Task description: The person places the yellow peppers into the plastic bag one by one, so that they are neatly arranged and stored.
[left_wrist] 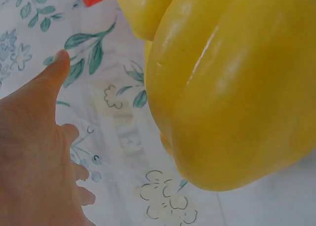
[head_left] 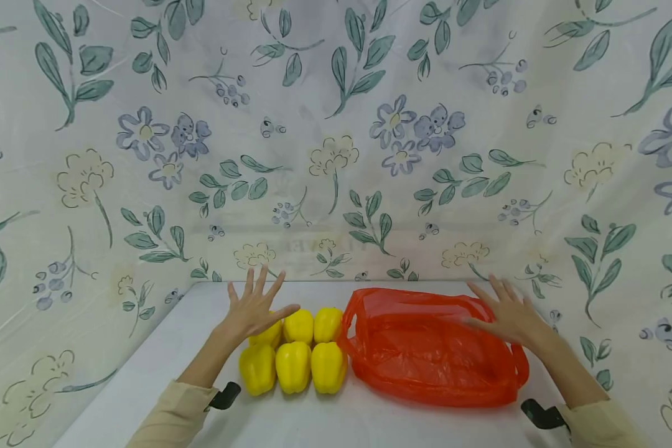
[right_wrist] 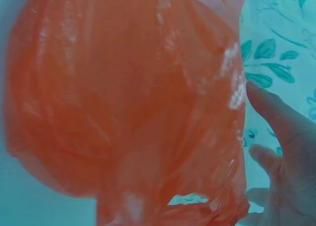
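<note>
Yellow bell peppers [head_left: 294, 368] stand in two rows on the white table, several in all. My left hand [head_left: 253, 313] is spread above the back left pepper [head_left: 266, 336], partly covering it in the head view. In the left wrist view, a large yellow pepper [left_wrist: 232, 88] fills the right side, apart from the thumb. Right of the peppers lies a red plastic bag [head_left: 434, 361] with its mouth spread wide and a loop handle at each side. Over the bag's back right edge my right hand [head_left: 506, 316] is spread, holding nothing; whether it touches the plastic I cannot tell.
The white table [head_left: 291, 423] runs back to a hanging floral cloth [head_left: 336, 186], which also rises at both sides. The bag's left handle [head_left: 354, 320] lies against the nearest peppers. Dark wrist straps [head_left: 225, 396] show at both cuffs.
</note>
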### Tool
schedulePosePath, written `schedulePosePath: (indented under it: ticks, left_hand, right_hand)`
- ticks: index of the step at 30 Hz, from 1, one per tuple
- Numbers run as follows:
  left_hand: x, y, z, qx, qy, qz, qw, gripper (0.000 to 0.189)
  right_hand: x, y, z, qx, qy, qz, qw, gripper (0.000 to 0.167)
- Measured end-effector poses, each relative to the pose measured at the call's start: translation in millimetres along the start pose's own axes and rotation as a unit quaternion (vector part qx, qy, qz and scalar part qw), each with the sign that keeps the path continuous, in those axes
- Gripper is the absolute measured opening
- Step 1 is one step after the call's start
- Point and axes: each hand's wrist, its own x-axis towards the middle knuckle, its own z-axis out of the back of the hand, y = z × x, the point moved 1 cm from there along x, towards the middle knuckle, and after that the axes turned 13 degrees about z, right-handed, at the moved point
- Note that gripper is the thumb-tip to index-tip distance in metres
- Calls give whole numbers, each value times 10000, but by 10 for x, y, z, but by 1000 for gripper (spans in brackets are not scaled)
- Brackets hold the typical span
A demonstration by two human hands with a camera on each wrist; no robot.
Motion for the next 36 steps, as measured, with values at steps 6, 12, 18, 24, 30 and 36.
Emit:
schedulePosePath:
  ticks: [6, 12, 18, 24, 30, 36]
  left_hand:
    - [-105, 106, -3, 77, -78, -206, 9997, 92]
    - [-246, 252, 18, -215, 262, -531, 9980, 88]
    - [-370, 360, 56, -649, 744, -571, 9935, 86]
    - [-429, 459, 70, -935, 1457, -446, 9839, 87]
    - [-494, 546, 79, -1126, 1702, -630, 9769, 87]
    - [-517, 661, 59, -1286, 1856, -873, 9703, 84]
  right_hand:
    - [-121, -32, -36, 489, 229, 72, 9985, 89]
    - [-205, -6, -27, 986, 208, 270, 9945, 83]
    - [-266, -28, -53, 1065, 65, 424, 9934, 82]
    - [-324, -50, -138, 1358, 110, 368, 9900, 81]
    - [-349, -82, -184, 1621, 248, 83, 9864, 84]
    - [-336, -141, -182, 1550, 487, -96, 9867, 85]
